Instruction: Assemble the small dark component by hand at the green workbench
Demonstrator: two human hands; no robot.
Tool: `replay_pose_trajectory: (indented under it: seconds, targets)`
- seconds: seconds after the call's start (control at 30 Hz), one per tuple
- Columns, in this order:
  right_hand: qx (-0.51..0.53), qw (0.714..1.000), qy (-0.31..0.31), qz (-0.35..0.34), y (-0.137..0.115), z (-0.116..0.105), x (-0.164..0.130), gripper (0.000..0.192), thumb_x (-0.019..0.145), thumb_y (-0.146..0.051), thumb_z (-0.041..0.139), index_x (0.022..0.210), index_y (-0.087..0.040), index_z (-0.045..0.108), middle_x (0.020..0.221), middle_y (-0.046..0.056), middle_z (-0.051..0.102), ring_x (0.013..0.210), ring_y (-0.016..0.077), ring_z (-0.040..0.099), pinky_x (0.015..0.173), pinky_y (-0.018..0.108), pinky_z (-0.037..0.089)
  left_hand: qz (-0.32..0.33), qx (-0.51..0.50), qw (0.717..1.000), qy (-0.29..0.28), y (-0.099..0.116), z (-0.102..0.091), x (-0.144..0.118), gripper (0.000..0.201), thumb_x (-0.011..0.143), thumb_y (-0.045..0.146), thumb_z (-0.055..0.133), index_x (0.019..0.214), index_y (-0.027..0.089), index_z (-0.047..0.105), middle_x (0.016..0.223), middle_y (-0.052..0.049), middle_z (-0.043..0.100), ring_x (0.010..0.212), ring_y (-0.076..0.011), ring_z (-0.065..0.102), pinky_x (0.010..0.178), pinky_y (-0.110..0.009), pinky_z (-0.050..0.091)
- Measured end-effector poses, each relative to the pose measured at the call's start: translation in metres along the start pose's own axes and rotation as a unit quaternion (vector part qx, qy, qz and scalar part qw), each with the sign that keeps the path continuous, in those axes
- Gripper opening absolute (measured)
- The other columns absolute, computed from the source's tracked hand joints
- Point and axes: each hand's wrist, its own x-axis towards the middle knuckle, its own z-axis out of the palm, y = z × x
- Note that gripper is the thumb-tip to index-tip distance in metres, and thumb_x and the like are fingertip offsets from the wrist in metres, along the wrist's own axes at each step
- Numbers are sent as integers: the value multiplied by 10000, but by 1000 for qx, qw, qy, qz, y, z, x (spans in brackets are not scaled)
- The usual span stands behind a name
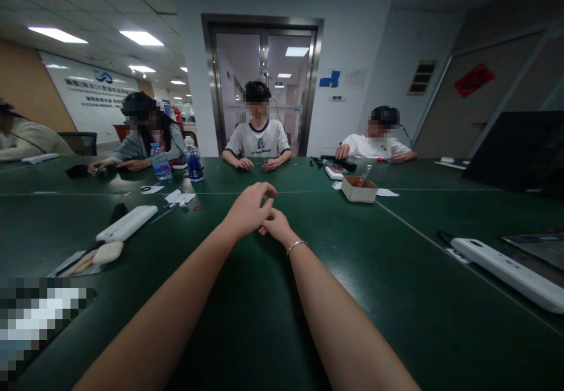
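My left hand point(250, 207) is held over the green table, its fingers bent forward and a gap between the thumb and forefinger. No object shows in it. Just below and to the right, my right hand point(278, 226) has its fingers curled inward, close against the left thumb. What those fingers hold, if anything, is hidden. A silver bracelet point(296, 248) circles my right wrist. Both forearms reach forward over the green tabletop point(352, 297).
Left of my arms lie a white bar-shaped device point(130, 224), a flat pouch point(83, 263) and paper scraps point(180, 197). Two bottles point(194, 160) stand farther back. An open box point(359, 189) sits ahead right, a long white device point(506, 273) at right. Several people sit around.
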Motion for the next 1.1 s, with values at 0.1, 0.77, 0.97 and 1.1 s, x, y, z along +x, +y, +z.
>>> replay_pose_trajectory:
  seconds: [0.1, 0.77, 0.97, 1.1]
  targets:
    - [4, 1000, 16, 16, -1, 1, 0, 180, 759, -90, 618, 919, -145, 558, 569, -61, 535, 397, 79, 567, 394, 149, 449, -138, 26, 990, 9, -65, 32, 4, 293, 785, 241, 551, 1068, 165, 565, 1045, -113, 555, 1036, -252, 533, 967, -440, 381]
    - [-18, 999, -20, 29, 0, -3, 4, 259, 710, -62, 680, 960, -101, 629, 607, -9, 607, 423, 88, 581, 419, 165, 486, -179, -243, 953, 38, -126, 75, -29, 213, 740, 293, 603, 920, 181, 610, 883, -46, 645, 762, -163, 624, 740, -299, 494]
    - [117, 989, -42, 83, -3, -12, 4, 233, 715, 23, 635, 915, -96, 627, 651, 15, 636, 556, 103, 649, 586, 181, 557, -198, -271, 941, 49, -133, 76, -29, 197, 733, 268, 604, 907, 175, 596, 841, -45, 638, 747, -164, 630, 731, -307, 503]
    - [164, 983, -17, 80, -6, -15, 1, 243, 726, 13, 631, 942, -98, 624, 690, 30, 644, 583, 112, 658, 642, 212, 571, -203, -274, 939, 53, -134, 74, -29, 232, 739, 293, 605, 941, 181, 589, 843, -40, 638, 754, -167, 631, 718, -302, 499]
